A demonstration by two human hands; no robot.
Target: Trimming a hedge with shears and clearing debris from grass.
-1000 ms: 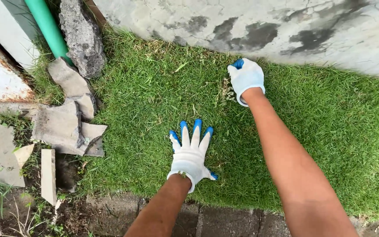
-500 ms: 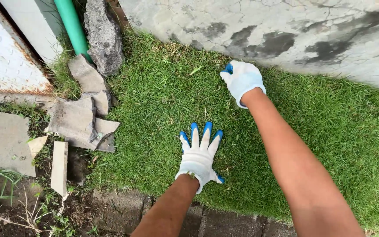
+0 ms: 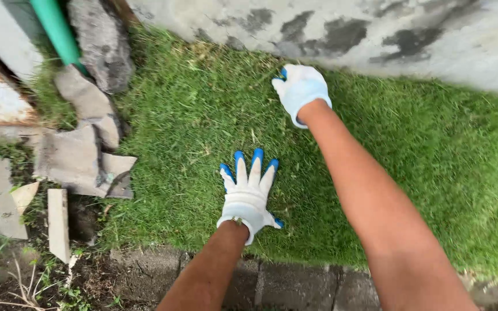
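Left hand (image 3: 248, 198): in a white glove with blue fingertips, pressed flat on the grass patch (image 3: 203, 144), fingers spread and released, grasping nothing.
Right hand (image 3: 300, 89): in a matching glove, reached out to the far edge of the grass, just beside the foot of the concrete wall (image 3: 376, 34). The fingers curl down into the turf; whether they pinch a weed or only grass blades I cannot tell.
Grass patch: a low, dense green mat lying between the wall at the far side and the brick edging (image 3: 295, 285) at the near side. Both hands rest on it, well apart from each other.
Step in hand: by the look of it, hand-weeding or picking over the turf, the left hand bracing while the right works at the wall's edge.
Next move calls for: a firm pinch low at the roots and a straight pull, as I judge it, with the braced hand holding the turf down.
Left of the grass: broken concrete slabs (image 3: 79, 155), a rough dark stone (image 3: 102, 43) and a green pipe (image 3: 56, 29), all clear of the hands.
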